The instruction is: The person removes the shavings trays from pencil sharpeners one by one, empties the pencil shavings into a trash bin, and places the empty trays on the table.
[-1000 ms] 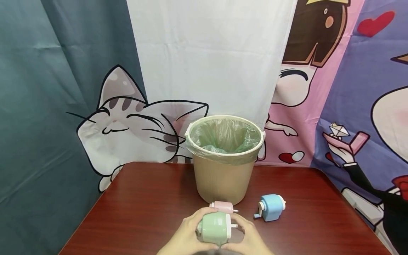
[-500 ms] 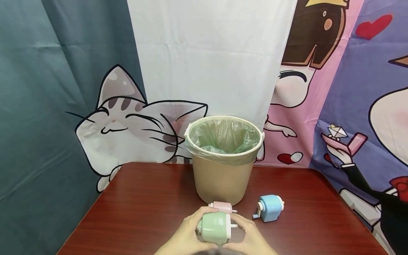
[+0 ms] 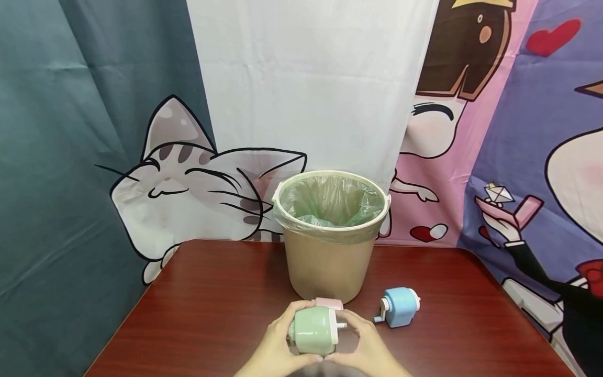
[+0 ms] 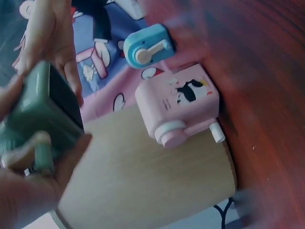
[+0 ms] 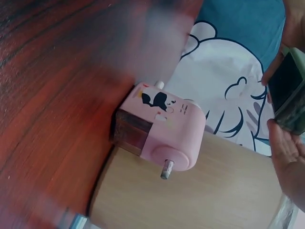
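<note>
A green hand-crank pencil sharpener is held up over the near part of the table, between both hands. My left hand grips its left side, index finger over the top and thumb underneath. On the other side, my right hand holds it with index finger and thumb at the right end, near the white part with a short metal rod. Behind it, a pink pencil sharpener with a panda picture stands on the table, mostly hidden in the head view. A blue pencil sharpener stands to the right.
A beige trash bin lined with a green plastic bag stands behind the sharpeners. The reddish-brown table reaches back to a printed cloth with cartoon figures.
Both hands have lifted the green pencil sharpener slightly and shifted it a little left. It now covers more of the pink pencil sharpener in the head view.
</note>
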`<state>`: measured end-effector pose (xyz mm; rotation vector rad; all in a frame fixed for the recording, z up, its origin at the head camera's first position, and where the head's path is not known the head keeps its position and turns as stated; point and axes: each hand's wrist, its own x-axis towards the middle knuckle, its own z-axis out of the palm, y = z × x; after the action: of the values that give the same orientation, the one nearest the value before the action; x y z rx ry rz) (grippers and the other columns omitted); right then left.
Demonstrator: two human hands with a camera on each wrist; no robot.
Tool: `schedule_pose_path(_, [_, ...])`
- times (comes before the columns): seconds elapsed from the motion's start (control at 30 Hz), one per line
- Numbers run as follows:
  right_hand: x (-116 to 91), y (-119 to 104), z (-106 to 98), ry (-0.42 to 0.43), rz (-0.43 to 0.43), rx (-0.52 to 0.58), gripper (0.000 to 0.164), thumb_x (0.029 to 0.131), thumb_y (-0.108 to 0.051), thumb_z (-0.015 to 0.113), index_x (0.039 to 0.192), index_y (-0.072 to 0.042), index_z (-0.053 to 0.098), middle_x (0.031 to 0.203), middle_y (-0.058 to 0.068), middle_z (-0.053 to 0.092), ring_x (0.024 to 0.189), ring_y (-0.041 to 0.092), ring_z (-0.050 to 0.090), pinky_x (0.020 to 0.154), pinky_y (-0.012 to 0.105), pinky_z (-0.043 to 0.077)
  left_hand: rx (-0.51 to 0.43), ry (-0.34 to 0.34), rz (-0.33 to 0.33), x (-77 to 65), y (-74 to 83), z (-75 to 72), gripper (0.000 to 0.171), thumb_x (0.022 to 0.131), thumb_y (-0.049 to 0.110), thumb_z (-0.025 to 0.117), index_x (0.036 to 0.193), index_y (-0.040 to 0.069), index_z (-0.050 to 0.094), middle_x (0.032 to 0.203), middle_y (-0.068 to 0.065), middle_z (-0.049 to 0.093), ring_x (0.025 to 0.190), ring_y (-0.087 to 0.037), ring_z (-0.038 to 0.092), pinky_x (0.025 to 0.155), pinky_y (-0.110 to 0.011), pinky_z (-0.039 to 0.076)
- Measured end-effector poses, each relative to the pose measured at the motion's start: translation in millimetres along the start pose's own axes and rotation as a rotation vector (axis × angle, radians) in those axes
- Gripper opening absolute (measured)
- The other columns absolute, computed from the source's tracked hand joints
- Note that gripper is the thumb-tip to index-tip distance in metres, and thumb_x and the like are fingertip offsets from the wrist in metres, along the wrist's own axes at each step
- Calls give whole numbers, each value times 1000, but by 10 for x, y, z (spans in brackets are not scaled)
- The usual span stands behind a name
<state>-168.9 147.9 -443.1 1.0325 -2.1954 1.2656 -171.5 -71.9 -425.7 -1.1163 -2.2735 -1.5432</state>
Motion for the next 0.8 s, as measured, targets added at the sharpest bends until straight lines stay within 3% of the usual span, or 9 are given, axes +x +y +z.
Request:
schedule_pose_path(0.17, [21,-3,-23,-16,-49,-13,63,68,-19,85,123,-10,56,112,4,64,102,1,57,83,17,48,-8,-64,29,42,22,-94,75,70,22,83,131,17,41,110,-4,63,90,-3,57,68,-20,52])
schedule_pose_path(0.47, [28,-54,-10,38,95,-90,63,62,-20,87,118,-11,59,110,4,66,102,-4,56,75,25,53,28,9,-16,53,87,-77,77,68,28,84,132,22,42,120,3,61,101,-9,57,79,-25,50])
schedule_pose_path(0.8, [38,-59,-47,21,65,-33,63,64,-19,87,119,-8,59,110,8,66,104,-5,54,75,23,52,8,-27,-23,67,71,-101,75,69,26,84,132,23,43,122,5,61,102,-7,57,79,-25,50])
